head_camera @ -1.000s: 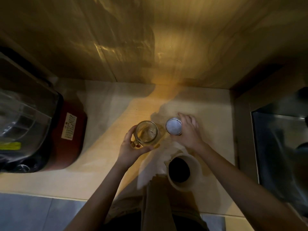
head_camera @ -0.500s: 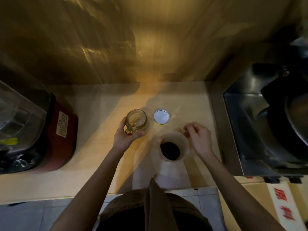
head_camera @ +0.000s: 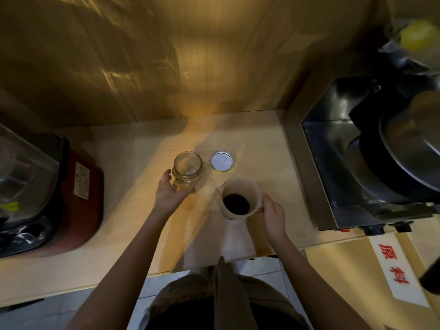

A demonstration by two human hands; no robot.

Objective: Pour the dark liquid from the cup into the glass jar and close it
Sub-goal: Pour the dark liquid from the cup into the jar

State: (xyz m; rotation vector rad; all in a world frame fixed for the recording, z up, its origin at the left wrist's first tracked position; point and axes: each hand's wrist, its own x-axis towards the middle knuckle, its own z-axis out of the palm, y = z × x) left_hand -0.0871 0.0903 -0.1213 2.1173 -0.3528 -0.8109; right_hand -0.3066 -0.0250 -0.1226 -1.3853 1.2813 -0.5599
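Observation:
An empty clear glass jar point(head_camera: 187, 169) stands upright and open on the pale counter point(head_camera: 123, 210). My left hand point(head_camera: 170, 192) cups its near side, thumb and fingers around the base. The jar's round lid point(head_camera: 221, 161) lies flat just right of the jar, white inside facing up. A pale cup point(head_camera: 240, 198) with a spout holds dark liquid and sits on the counter right of my left hand. My right hand point(head_camera: 273, 214) grips the cup's right side at the handle.
A red-based blender point(head_camera: 50, 194) with a clear jug fills the counter's left end. A steel appliance point(head_camera: 371, 148) with a big round pan stands at the right. A white label with red characters point(head_camera: 395, 270) lies near the right front edge. A wood-look wall rises behind.
My right hand left the lid beside the jar and came back to grip the cup's right side. My left hand stays on the jar. The view shifted right.

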